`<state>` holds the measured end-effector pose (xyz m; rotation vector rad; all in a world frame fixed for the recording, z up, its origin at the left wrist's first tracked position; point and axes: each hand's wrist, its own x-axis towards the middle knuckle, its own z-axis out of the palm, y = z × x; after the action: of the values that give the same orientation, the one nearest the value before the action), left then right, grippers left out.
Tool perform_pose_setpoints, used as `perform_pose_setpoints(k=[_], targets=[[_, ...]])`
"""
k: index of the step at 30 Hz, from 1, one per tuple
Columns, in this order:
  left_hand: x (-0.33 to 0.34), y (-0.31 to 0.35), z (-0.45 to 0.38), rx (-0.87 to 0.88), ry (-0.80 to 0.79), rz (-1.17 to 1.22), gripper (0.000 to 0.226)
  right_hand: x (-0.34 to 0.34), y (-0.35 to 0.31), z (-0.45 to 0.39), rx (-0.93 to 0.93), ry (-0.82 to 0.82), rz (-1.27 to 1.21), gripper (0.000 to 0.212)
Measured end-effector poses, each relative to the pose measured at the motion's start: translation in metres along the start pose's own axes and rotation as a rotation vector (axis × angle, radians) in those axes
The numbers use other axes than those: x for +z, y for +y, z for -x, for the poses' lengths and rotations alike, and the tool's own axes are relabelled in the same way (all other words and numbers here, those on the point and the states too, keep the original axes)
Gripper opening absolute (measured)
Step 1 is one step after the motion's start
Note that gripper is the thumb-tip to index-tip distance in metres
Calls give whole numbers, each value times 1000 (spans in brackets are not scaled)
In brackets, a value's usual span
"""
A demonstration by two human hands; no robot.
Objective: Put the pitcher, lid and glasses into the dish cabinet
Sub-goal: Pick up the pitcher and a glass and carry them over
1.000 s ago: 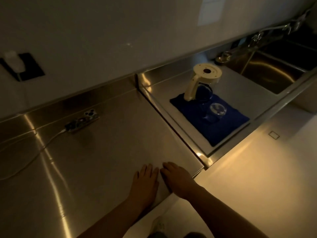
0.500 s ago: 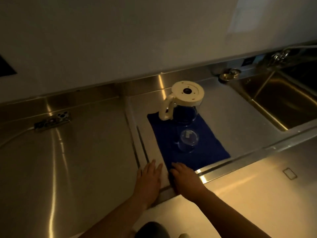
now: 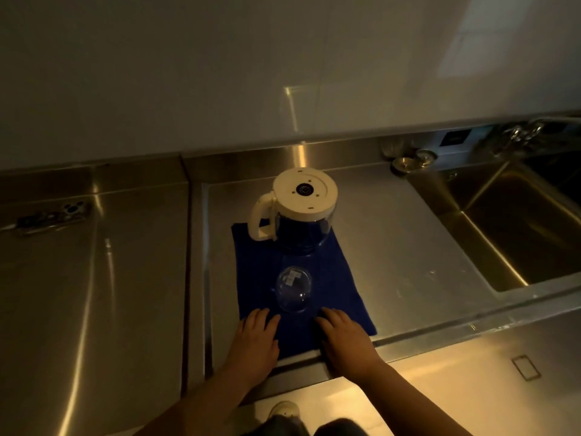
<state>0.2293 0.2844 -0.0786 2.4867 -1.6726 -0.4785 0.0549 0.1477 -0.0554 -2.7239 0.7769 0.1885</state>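
Steel desk (image 3: 94,294): left hand (image 3: 255,341) and right hand (image 3: 347,339) lie flat, empty (fingers spread); cup glass (image 3: 294,289) gently, avoiding pitcher (image 3: 298,215).

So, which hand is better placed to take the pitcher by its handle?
Probably the left hand. The pitcher stands inverted on the blue cloth with its handle turned left, on that hand's side. The right hand would need to cross the glass.
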Motion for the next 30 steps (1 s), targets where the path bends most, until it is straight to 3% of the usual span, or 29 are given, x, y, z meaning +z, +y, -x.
perform_pose_setpoints(k=[10,15,18,24,27,30], targets=[[0,37,0,-248,67,80,58,-15,62,-4,-363,-76,77,50],[-14,50,5,-334,33,193,60,-26,85,2,-422,-91,67,53],[-32,57,4,-402,94,298,63,-33,79,-3,-411,-109,37,49],[-72,77,-23,-279,268,205,71,-56,54,-38,-340,-43,-190,55],[-84,88,-40,-207,245,219,70,-64,40,-54,-271,-30,-313,62],[-84,91,-56,-176,126,149,66,-66,30,-67,-261,-18,-375,65]])
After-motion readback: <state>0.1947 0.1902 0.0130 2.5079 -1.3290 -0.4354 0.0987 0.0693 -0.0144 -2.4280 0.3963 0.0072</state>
